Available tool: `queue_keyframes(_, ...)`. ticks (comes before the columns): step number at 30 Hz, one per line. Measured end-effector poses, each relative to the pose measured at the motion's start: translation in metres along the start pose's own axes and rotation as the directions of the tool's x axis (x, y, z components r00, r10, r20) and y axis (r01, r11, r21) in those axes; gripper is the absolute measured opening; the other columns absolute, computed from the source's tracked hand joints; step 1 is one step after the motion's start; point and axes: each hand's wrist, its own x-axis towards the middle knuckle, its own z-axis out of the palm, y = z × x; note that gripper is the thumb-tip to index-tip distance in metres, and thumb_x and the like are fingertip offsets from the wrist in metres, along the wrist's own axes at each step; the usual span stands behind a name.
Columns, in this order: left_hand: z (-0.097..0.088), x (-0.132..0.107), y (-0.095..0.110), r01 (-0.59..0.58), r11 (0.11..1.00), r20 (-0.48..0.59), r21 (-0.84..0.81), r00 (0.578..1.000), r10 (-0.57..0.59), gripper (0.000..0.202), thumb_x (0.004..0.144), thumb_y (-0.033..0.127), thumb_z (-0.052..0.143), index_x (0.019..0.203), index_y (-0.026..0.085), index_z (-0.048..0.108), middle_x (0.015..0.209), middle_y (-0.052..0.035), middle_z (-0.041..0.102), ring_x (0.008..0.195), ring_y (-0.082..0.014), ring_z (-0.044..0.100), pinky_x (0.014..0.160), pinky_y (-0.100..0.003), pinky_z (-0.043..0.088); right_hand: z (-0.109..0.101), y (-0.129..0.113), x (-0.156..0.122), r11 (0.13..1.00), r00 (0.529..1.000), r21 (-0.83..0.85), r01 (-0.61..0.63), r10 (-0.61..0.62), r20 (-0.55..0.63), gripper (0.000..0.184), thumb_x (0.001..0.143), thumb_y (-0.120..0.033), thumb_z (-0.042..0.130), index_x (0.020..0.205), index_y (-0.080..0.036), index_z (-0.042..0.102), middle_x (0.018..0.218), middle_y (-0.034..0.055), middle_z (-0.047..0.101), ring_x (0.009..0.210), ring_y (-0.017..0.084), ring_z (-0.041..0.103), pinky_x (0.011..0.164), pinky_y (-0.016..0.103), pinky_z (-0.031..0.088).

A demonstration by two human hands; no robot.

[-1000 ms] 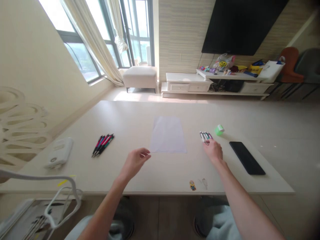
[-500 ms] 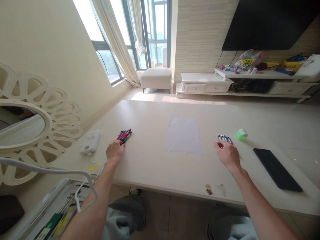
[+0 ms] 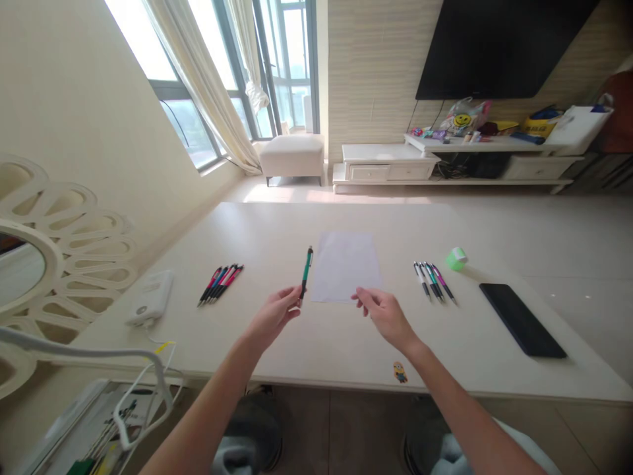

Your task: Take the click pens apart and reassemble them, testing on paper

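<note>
My left hand [image 3: 271, 318] was nearest me, its fingers [image 3: 291, 300] closed narrowly on the lower end of a green pen [image 3: 306, 272], which stood nearly upright with a slight tilt, just beside the left edge of a sheet of white paper [image 3: 345, 267]. My right hand [image 3: 388, 318] was raised over the lower edge of that sheet, its fingers [image 3: 363, 297] curved with a narrow gap and nothing visible in them; I could not tell whether they touched the paper. A small minion sticker [image 3: 400, 372] sat near the front edge of the pale desk [image 3: 321, 349].

To my left on the desk lay a bunch of red, blue and green pens [image 3: 221, 284], with a white power bank [image 3: 150, 298] beyond them. To my right lay a row of pens [image 3: 434, 282] side by side, then a green roll of tape [image 3: 456, 258] and a black tablet [image 3: 522, 320]. Farther off stood a white ottoman [image 3: 291, 157] under the window, and a white TV cabinet [image 3: 386, 163] below a wall-mounted TV [image 3: 499, 46].
</note>
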Motion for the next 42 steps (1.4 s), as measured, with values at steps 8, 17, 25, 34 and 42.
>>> queue_keyframes(8,0.077,-0.011,-0.005,-0.123,0.960,0.108,0.251,0.989,0.099,0.043,0.080,0.054,0.052,0.094,0.015,0.063,0.084,-0.0072,0.063,0.070,-0.0147,0.059,0.059,-0.025,0.045,0.020,-0.009,0.002,0.969,1.000,0.248,0.011,-0.013,0.005,0.034,0.083,-0.046,0.052,0.081,-0.015,0.067,0.078,0.0047,0.067,0.074,0.015,0.058,0.069,0.026,0.045)
queue_keyframes(17,0.065,-0.012,0.009,-0.582,0.017,0.457,0.813,0.657,0.600,0.022,0.092,0.020,0.044,0.108,0.026,0.058,0.102,-0.0018,0.067,0.106,-0.0185,0.056,0.106,-0.044,0.026,-0.006,-0.016,-0.008,0.973,0.982,0.208,-0.098,0.060,0.179,0.038,0.075,-0.051,0.060,0.071,-0.014,0.068,0.052,-0.0028,0.051,0.050,0.009,0.039,0.048,0.023,0.029)
queue_keyframes(25,0.069,-0.013,-0.001,-0.537,-0.109,0.471,0.836,0.601,0.646,0.023,0.093,0.023,0.043,0.112,0.021,0.054,0.094,-0.0039,0.067,0.081,-0.0155,0.059,0.074,-0.028,0.043,0.018,-0.013,-0.010,0.678,0.914,0.623,-0.390,0.367,0.173,0.049,0.076,-0.057,0.055,0.049,-0.019,0.039,0.038,-0.0094,0.023,0.036,0.004,0.017,0.040,0.023,0.010)
queue_keyframes(34,0.086,-0.024,0.001,-0.515,0.042,0.436,0.856,0.765,0.474,0.030,0.096,0.032,0.030,0.102,0.019,0.057,0.079,-0.0030,0.059,0.067,-0.0135,0.052,0.056,-0.024,0.035,0.023,-0.001,-0.012,0.807,0.976,0.573,-0.144,0.212,-0.053,0.045,0.079,-0.042,0.052,0.048,-0.022,0.026,0.042,-0.0078,0.023,0.040,0.006,0.021,0.042,0.025,0.016)
queue_keyframes(42,0.076,-0.022,0.015,-0.433,0.674,0.465,0.598,0.873,0.147,0.044,0.093,0.044,0.031,0.093,0.015,0.064,0.061,0.0022,0.052,0.051,-0.0092,0.042,0.048,-0.020,0.032,0.014,-0.001,-0.015,0.940,0.995,0.325,-0.102,0.099,0.026,0.048,0.081,-0.048,0.048,0.045,-0.019,0.037,0.041,-0.0057,0.031,0.041,0.007,0.028,0.043,0.024,0.022)
